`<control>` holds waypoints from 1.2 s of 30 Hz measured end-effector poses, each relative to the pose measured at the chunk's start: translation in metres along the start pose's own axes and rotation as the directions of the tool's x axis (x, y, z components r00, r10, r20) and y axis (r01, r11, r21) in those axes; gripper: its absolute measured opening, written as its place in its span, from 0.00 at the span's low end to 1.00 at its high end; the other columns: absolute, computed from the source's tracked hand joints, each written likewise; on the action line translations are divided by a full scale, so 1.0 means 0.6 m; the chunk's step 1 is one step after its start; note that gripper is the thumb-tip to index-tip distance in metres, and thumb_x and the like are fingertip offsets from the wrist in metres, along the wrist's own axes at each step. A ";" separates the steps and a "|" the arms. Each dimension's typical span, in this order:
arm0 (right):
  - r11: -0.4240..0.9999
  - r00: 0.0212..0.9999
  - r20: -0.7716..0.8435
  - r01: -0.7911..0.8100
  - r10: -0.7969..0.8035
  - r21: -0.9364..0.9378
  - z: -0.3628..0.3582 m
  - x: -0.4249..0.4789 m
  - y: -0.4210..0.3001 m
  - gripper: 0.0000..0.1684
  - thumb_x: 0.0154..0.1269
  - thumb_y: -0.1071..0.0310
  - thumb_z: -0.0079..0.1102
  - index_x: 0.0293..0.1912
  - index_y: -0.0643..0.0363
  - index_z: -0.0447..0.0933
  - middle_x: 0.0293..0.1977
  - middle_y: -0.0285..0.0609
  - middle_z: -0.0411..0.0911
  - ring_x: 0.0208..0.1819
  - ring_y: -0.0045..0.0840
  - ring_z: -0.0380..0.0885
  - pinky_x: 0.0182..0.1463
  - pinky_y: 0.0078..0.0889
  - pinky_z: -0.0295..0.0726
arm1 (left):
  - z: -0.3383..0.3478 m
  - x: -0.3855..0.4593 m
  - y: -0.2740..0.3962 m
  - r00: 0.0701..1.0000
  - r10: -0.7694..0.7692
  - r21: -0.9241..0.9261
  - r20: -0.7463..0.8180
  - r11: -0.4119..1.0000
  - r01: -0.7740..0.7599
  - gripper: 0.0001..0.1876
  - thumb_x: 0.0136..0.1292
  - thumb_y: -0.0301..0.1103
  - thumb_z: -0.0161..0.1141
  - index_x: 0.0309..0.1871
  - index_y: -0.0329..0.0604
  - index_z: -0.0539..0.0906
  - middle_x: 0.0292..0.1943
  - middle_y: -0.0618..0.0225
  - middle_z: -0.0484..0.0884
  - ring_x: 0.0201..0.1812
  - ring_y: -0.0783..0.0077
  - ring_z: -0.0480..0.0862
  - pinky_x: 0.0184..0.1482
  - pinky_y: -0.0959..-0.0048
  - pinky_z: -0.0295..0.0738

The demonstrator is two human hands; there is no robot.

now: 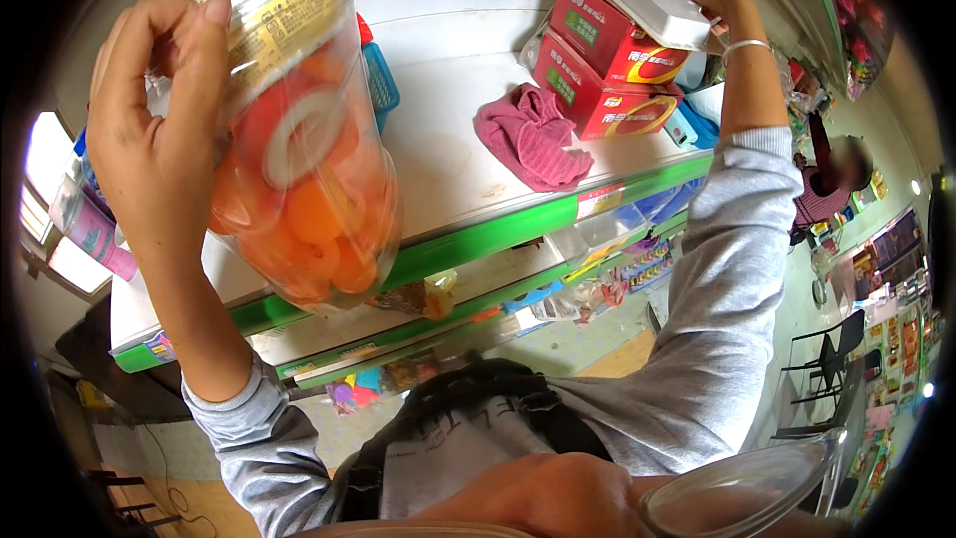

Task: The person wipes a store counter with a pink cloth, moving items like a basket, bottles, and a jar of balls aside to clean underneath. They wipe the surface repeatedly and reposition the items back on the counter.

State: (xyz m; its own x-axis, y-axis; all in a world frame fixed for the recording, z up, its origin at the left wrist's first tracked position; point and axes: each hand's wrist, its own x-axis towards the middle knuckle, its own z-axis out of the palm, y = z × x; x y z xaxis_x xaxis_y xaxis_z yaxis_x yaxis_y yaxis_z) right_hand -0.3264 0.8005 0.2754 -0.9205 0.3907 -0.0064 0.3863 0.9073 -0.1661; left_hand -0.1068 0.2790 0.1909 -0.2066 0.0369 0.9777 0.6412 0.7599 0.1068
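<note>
My left hand (160, 82) grips a clear plastic jar (381, 187) near its neck. The jar is tilted and overlaps the green front edge of a white shelf (441, 157). Orange and red round pieces show through its wall, and a yellow printed band circles its upper part. At the far right of the shelf, my right hand (709, 4) has hold of the end of a shallow white plastic container (650, 4). That container rests at a slant over two stacked red cardboard boxes (586, 63). Some of its fingers are hidden.
A crumpled pink cloth (526, 138) lies by the boxes. Behind the jar stands a blue plastic basket (381, 86). Lower shelves hold packaged goods (597, 291). A pink-labelled bottle (93, 232) is at the left. Farther right are a person (829, 179) and a black chair (829, 355).
</note>
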 end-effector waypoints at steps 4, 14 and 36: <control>0.995 0.856 -0.511 0.043 -0.083 -0.090 -0.008 -0.047 -0.017 0.32 0.69 0.34 0.45 0.46 0.52 0.81 0.37 0.39 0.81 0.29 0.26 0.77 0.29 0.37 0.76 | -0.006 -0.004 -0.006 1.000 -0.019 -0.022 -0.021 1.000 0.019 0.10 0.64 0.33 0.65 0.35 0.35 0.78 0.28 0.73 0.73 0.33 0.79 0.69 0.39 0.80 0.66; 0.426 0.442 -0.004 0.862 -0.897 -0.274 0.293 -0.387 -0.162 0.18 0.70 0.58 0.53 0.52 0.59 0.78 0.42 0.53 0.81 0.45 0.47 0.79 0.49 0.47 0.79 | -0.028 -0.009 -0.041 0.988 -0.130 0.062 0.081 0.990 0.125 0.10 0.71 0.36 0.61 0.44 0.38 0.84 0.40 0.72 0.82 0.44 0.81 0.77 0.53 0.81 0.68; 0.686 0.774 0.137 0.616 -0.618 -0.387 0.435 -0.039 -0.317 0.29 0.71 0.49 0.37 0.51 0.56 0.83 0.52 0.47 0.82 0.54 0.43 0.80 0.63 0.42 0.74 | -0.034 -0.016 -0.063 0.990 -0.122 0.056 0.075 0.991 0.118 0.14 0.70 0.43 0.62 0.51 0.46 0.86 0.44 0.68 0.85 0.45 0.77 0.82 0.47 0.79 0.78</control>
State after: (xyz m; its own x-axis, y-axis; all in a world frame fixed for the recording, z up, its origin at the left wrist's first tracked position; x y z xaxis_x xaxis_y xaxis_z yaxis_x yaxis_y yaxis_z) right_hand -0.3939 0.5785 0.0499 -0.9595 -0.2793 -0.0377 -0.2792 0.9233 0.2639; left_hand -0.1138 0.2369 0.1812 -0.3380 -0.0078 0.9411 0.5701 0.7939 0.2113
